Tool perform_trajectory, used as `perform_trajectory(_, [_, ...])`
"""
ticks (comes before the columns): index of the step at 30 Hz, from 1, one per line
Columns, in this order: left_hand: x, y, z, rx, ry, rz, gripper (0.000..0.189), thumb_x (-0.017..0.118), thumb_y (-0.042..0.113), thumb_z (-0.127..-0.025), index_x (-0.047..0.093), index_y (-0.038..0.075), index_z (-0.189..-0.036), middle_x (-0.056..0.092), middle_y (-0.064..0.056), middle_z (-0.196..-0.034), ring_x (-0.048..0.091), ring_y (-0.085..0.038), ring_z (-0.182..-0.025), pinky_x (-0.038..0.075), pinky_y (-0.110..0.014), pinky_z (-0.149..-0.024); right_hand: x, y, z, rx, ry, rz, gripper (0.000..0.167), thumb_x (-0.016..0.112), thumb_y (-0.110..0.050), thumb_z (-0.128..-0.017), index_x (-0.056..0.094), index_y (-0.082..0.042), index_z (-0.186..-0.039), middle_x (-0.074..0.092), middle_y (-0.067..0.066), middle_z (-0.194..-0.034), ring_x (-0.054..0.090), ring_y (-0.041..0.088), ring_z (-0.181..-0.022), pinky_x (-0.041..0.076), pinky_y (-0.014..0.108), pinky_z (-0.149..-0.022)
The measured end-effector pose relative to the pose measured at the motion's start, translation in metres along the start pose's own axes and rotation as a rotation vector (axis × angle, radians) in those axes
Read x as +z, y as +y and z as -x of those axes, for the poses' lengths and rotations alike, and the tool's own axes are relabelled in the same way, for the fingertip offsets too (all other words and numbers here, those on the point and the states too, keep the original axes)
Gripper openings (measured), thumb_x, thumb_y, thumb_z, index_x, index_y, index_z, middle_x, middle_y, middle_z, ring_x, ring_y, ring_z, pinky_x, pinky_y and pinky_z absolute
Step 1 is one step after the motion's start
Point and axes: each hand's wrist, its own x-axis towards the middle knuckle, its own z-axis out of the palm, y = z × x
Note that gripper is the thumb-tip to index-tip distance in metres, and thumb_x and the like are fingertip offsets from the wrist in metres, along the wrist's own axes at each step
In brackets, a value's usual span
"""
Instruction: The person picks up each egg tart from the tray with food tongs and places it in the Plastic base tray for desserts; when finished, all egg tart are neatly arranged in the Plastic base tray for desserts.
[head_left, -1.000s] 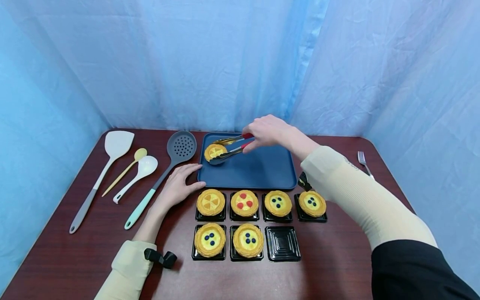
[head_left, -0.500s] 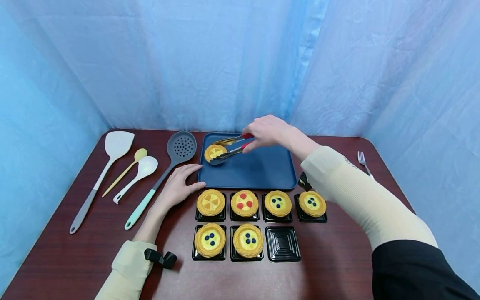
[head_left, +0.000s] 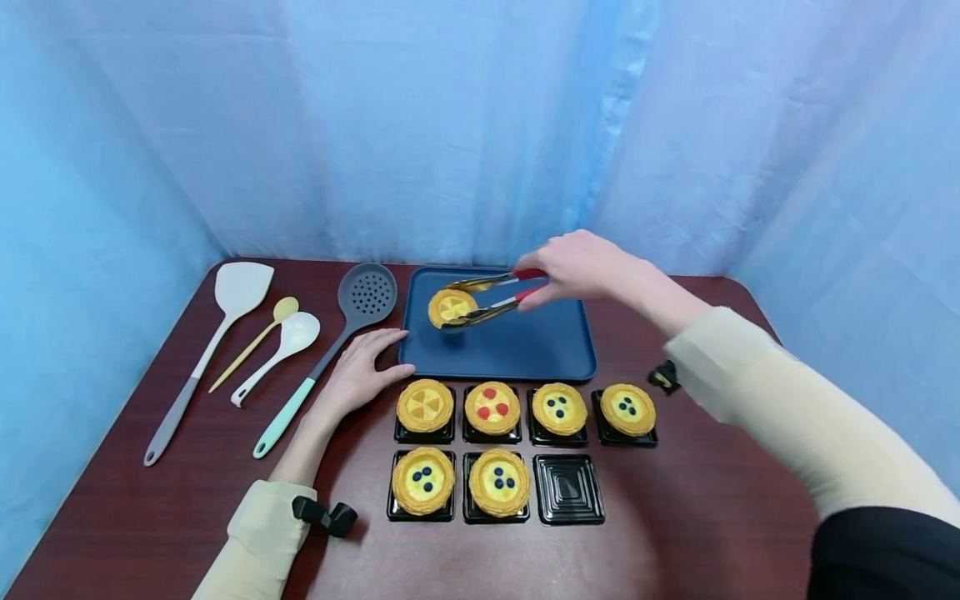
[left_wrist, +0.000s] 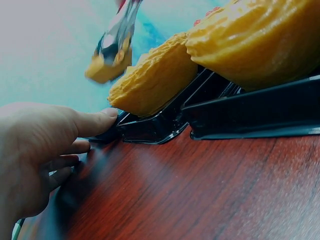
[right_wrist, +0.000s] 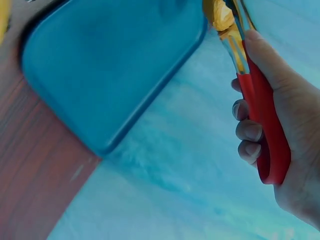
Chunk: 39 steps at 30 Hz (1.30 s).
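Observation:
My right hand (head_left: pixel 576 265) grips red-handled metal tongs (right_wrist: pixel 272 132). Their tips clasp a round yellow egg tart (head_left: pixel 452 308) with orange wedge pieces on top, held above the left part of a blue tray (head_left: pixel 525 354). In the left wrist view this tart (left_wrist: pixel 105 70) hangs clear of the tray. My left hand (head_left: pixel 358 372) rests at the tray's left edge, fingers extended and thumb at the near corner. Just in front of the tray, a tart with orange wedges (head_left: pixel 425 406) sits on a black square base, close to the left thumb.
Beside that tart stand a red-topped tart (head_left: pixel 492 408) and several blueberry-topped tarts (head_left: pixel 499 482) on black bases. One black base (head_left: pixel 568 490) holds no tart. To the left lie a white spatula (head_left: pixel 243 287), a yellow spoon (head_left: pixel 285 308), a white ladle (head_left: pixel 300 332) and a grey skimmer (head_left: pixel 367 293).
My right hand has moved right, and the tart in the tongs has risen off the tray and shifted right with it. The left hand stays at the tray's edge.

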Motion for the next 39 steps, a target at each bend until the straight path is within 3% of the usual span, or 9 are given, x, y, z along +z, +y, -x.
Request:
perform_trajectory(6, [-0.001,-0.002,0.000,0.005,0.007,-0.008,0.064,0.072,0.037,-0.097,0.051,0.016,-0.153,0.046,-0.013,-0.160,0.031,-0.040,-0.153,0.026,-0.066,-0.122,-0.004,0.010,0.057,0.007,0.069,-0.037,0.052,0.077,-0.059,-0.086,0.072,-0.022,-0.122,0.071,-0.006,-0.089,0.052,0.009,-0.063,0.041,0.028,-0.055])
perform_trajectory(12, [-0.005,-0.006,0.002,0.007,0.007,-0.008,0.063,0.071,0.035,-0.098,0.050,0.015,-0.154,0.045,-0.014,-0.161,0.031,-0.040,-0.153,0.026,-0.067,-0.122,0.003,0.011,0.112,0.013,0.125,-0.013,0.058,0.077,-0.062,-0.083,0.073,-0.023,-0.126,0.076,-0.008,-0.106,0.054,0.003,-0.066,0.040,0.025,-0.055])
perform_trajectory(18, [-0.004,-0.009,0.003,0.007,0.010,-0.023,0.064,0.072,0.035,-0.097,0.050,0.015,-0.154,0.044,-0.015,-0.161,0.031,-0.040,-0.153,0.027,-0.066,-0.122,0.018,0.006,0.156,-0.047,0.206,0.000,0.055,0.079,-0.063,-0.081,0.075,-0.025,-0.120,0.067,-0.017,-0.087,0.041,-0.006,-0.061,0.033,0.017,-0.052])
perform_trajectory(21, [-0.004,-0.009,0.003,0.007,0.010,-0.022,0.064,0.072,0.035,-0.097,0.050,0.015,-0.154,0.044,-0.015,-0.161,0.031,-0.040,-0.153,0.027,-0.066,-0.122,0.025,0.001,0.174,-0.062,0.239,0.016,0.054,0.082,-0.061,-0.078,0.075,-0.025,-0.118,0.067,-0.019,-0.087,0.036,-0.011,-0.061,0.030,0.016,-0.052])
perform_trajectory(29, [-0.005,-0.008,0.003,0.013,0.011,-0.018,0.064,0.072,0.036,-0.097,0.050,0.015,-0.154,0.044,-0.015,-0.161,0.031,-0.040,-0.153,0.026,-0.067,-0.122,0.036,-0.010,0.206,-0.123,0.281,-0.010,0.054,0.085,-0.059,-0.074,0.076,-0.024,-0.114,0.069,-0.021,-0.092,0.033,-0.017,-0.059,0.031,0.010,-0.051])
perform_trajectory(35, [-0.006,-0.008,0.004,0.014,0.011,-0.016,0.064,0.072,0.035,-0.097,0.050,0.015,-0.154,0.044,-0.015,-0.161,0.031,-0.040,-0.153,0.026,-0.067,-0.122,0.045,-0.015,0.213,-0.196,0.298,-0.038,0.053,0.084,-0.059,-0.076,0.074,-0.023,-0.114,0.067,-0.023,-0.090,0.033,-0.017,-0.060,0.028,0.006,-0.051])
perform_trajectory(39, [-0.005,-0.008,0.004,0.010,0.001,-0.006,0.064,0.071,0.036,-0.098,0.049,0.016,-0.155,0.043,-0.015,-0.162,0.030,-0.040,-0.154,0.025,-0.067,-0.122,0.050,-0.019,0.217,-0.191,0.250,-0.058,0.053,0.084,-0.059,-0.077,0.073,-0.025,-0.115,0.068,-0.025,-0.093,0.038,-0.018,-0.063,0.033,0.009,-0.052])
